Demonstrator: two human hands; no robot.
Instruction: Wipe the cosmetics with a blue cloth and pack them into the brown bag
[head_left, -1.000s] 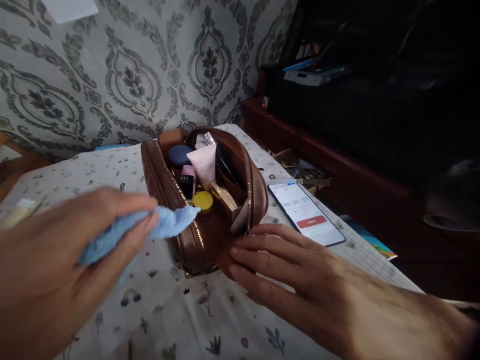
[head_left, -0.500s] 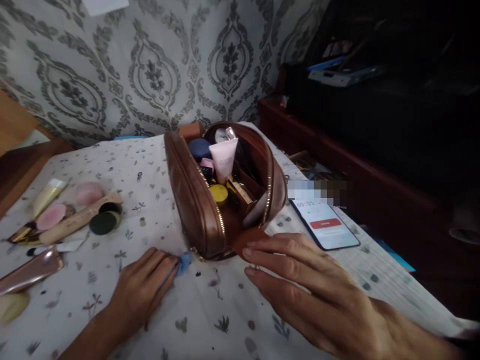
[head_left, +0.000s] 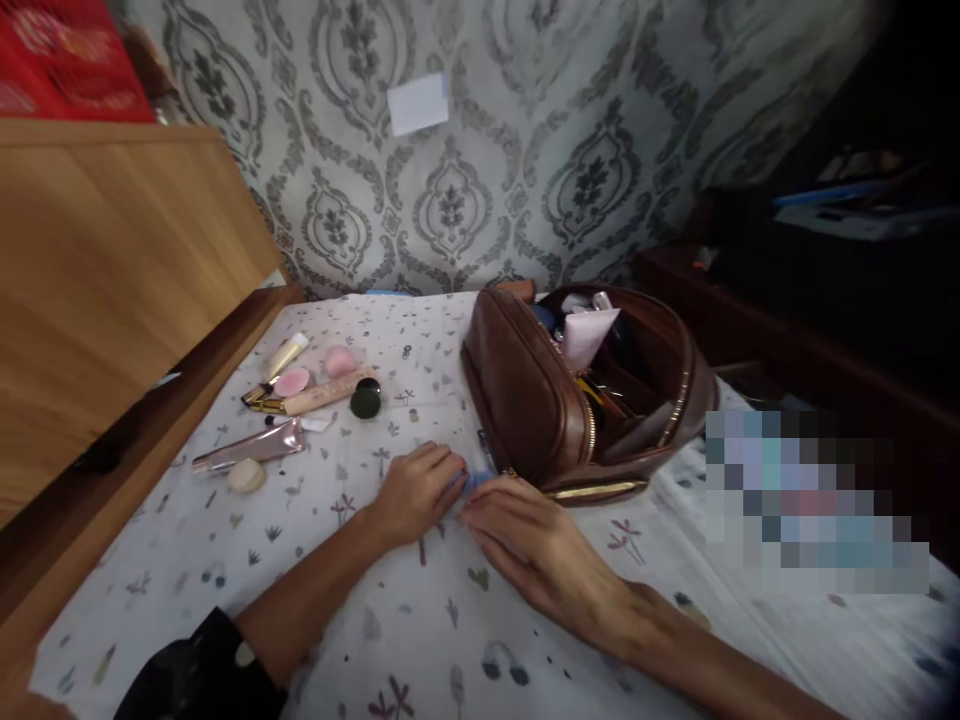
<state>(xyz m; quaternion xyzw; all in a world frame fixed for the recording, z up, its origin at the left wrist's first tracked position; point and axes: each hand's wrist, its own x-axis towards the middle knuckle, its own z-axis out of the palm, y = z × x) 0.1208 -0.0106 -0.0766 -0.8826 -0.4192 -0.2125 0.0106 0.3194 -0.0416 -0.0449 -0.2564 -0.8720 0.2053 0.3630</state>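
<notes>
On the cloth in front of the bag, my left hand (head_left: 421,495) has its fingers curled round a small soft blue piece (head_left: 478,481), mostly hidden; its kind is unclear. My right hand (head_left: 536,540) meets it there, fingers bent together beside the blue piece; what they pinch, if anything, is hidden. Just behind the hands stands a brown leather cosmetic bag (head_left: 517,390), unzipped at the top, with a gold zip along its front. Inside it a pale pink tube (head_left: 589,338) leans among other cosmetics.
Left on the patterned cloth (head_left: 360,650) lie a rose-gold tube (head_left: 255,447), a beige tube (head_left: 330,392), a pink sponge (head_left: 340,361), a dark round jar (head_left: 365,401) and a cream round item (head_left: 247,476). A wooden panel (head_left: 135,280) borders the left; a blurred-out patch covers the right.
My right hand has left the bag's front flap and come to the blue piece by my left hand. The bag's front now stands raised. The view has swung left.
</notes>
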